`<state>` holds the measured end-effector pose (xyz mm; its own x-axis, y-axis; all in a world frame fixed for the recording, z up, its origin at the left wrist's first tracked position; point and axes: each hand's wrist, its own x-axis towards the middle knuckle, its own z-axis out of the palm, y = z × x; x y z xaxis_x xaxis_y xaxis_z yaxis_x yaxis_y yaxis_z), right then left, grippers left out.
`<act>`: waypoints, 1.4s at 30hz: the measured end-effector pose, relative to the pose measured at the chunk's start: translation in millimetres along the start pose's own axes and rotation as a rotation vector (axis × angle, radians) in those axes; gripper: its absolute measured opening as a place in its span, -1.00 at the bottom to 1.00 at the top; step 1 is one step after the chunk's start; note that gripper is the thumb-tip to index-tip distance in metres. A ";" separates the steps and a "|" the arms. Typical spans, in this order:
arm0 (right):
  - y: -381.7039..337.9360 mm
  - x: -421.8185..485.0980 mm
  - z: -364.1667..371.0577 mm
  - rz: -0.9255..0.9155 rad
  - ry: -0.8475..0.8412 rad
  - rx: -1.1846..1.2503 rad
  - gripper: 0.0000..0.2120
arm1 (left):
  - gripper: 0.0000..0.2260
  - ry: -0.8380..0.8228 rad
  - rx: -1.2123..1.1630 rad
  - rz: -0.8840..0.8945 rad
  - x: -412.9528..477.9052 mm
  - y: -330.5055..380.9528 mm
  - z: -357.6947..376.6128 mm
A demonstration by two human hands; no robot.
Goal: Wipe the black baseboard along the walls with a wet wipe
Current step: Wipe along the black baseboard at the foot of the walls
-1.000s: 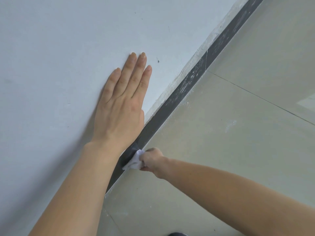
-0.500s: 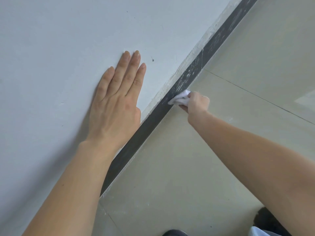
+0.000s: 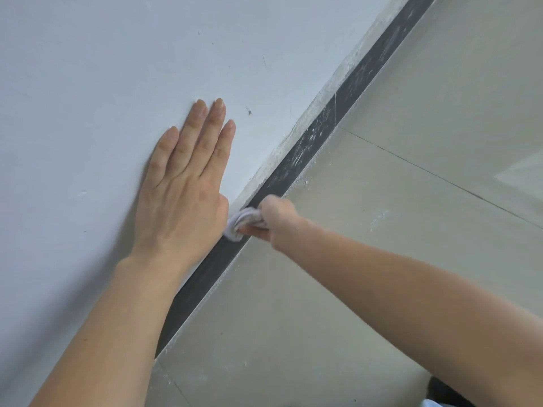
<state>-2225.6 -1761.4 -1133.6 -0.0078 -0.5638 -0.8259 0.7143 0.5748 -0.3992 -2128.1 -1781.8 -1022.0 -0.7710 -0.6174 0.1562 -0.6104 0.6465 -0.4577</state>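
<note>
A black baseboard (image 3: 308, 148) runs diagonally from the lower left to the upper right, between the white wall and the tiled floor. Its upper stretch carries white dust and smears; the lower stretch looks darker and cleaner. My right hand (image 3: 276, 215) is shut on a crumpled white wet wipe (image 3: 239, 223) and presses it against the baseboard near the middle of the view. My left hand (image 3: 188, 183) lies flat on the wall just above the wipe, fingers straight and together, holding nothing.
The white wall (image 3: 117, 69) fills the left and top. Beige floor tiles (image 3: 396, 215) with thin grout lines fill the right, with white dust along the baseboard's foot. A dark shape (image 3: 446, 392) shows at the bottom right edge.
My right hand slid the wipe up the baseboard from below my left wrist, then back down beside my left hand. My left hand stayed flat on the wall.
</note>
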 end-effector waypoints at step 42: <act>6.3 21.1 -45.7 -0.010 -0.062 -0.085 -0.86 | -0.11 -0.035 -0.063 -0.230 14.0 31.4 26.1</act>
<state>-2253.3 -1742.6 -1171.8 0.0305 -0.6035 -0.7967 0.6527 0.6158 -0.4414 -2153.3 -1781.9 -1057.0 -0.6039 -0.7662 0.2194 -0.7805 0.5127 -0.3578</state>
